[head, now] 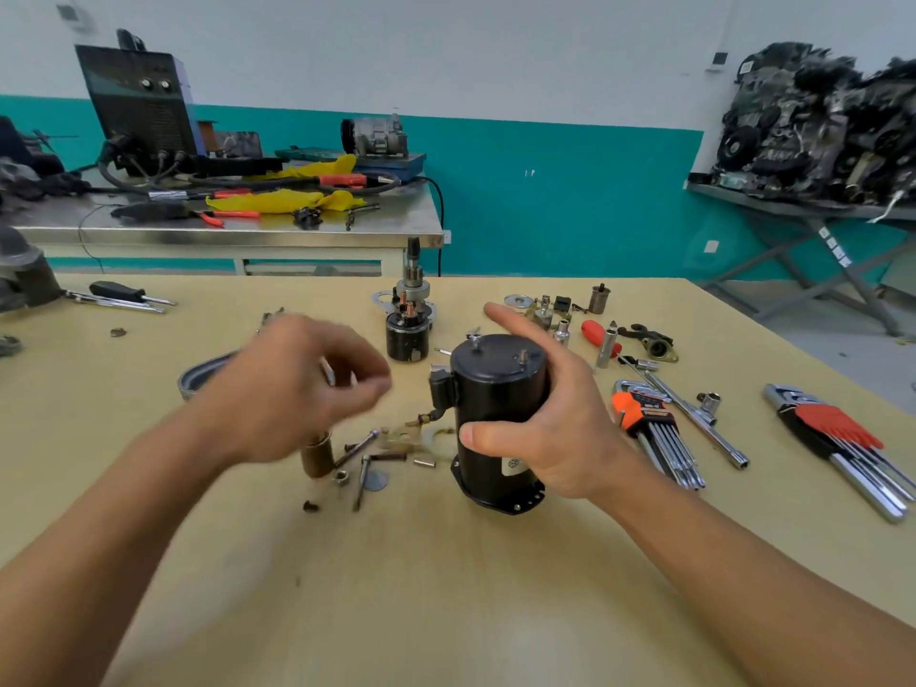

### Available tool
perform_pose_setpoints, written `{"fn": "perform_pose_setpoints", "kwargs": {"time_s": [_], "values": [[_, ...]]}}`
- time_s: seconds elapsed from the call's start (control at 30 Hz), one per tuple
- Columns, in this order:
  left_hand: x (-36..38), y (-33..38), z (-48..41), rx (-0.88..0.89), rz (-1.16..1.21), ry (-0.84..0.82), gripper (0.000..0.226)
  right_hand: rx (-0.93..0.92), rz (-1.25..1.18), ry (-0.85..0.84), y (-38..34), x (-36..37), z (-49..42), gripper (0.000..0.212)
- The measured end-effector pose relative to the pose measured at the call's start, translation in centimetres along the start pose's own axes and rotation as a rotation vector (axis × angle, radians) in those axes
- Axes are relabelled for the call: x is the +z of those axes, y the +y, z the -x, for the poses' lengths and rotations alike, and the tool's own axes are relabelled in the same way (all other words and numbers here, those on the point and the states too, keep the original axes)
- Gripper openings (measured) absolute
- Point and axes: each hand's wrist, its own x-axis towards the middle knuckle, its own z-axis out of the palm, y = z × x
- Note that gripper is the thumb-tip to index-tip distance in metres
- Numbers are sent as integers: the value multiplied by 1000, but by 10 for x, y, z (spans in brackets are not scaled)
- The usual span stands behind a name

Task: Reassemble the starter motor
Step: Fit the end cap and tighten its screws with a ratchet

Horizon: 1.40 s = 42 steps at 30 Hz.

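The right hand (540,423) has its fingers (513,322) and thumb clasped round the black housing (495,389), upright on the counter (446,612); the left hand (297,389) hovers beside it, blurred, fingers curled, and I cannot tell if they pinch anything. Reassembly looks partway: the solenoid (407,334) stands apart behind, and bolts (362,446) and a bush (317,453) lie loose, so joining and fastening seem left

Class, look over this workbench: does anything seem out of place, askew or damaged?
Nothing looks broken or spilled. The black motor housing stands upright, gripped by the right hand. Only the loose bolts left of it lie scattered at odd angles beside a brass sleeve.
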Motion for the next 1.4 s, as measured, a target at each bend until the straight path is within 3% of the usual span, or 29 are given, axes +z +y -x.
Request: {"fn": "perform_pose_setpoints", "kwargs": {"time_s": [0.07,0.1,0.17,0.23,0.33,0.5,0.67,0.83,0.9,1.0,1.13,1.4], "values": [[-19,6,-1,79,220,259,9,6,0,-16,1,6,1,101],[-24,14,-3,132,327,304,13,7,5,-30,2,11,1,103],[-20,31,-7,199,421,253,14,17,8,-62,3,20,1,105],[-10,42,-12,201,356,144,9,16,6,-89,3,27,1,104],[-3,45,-14,168,257,113,8,-14,13,-104,2,31,0,100],[3,47,-16,158,321,7,3,-25,29,-102,0,31,0,77],[3,45,-15,162,372,-66,8,-36,2,-116,-3,32,-1,89],[6,42,-15,117,514,-97,8,-21,-26,-100,-2,33,-1,90],[8,42,-14,105,515,-79,17,-5,-44,-98,-2,32,-1,92],[10,44,-13,122,518,-55,8,-6,-58,-103,-1,32,-1,94],[19,47,-12,69,634,3,17,-18,-78,-99,-2,33,-2,89],[15,50,-13,-17,625,-116,17,13,-108,-104,-1,33,-2,74]]}}
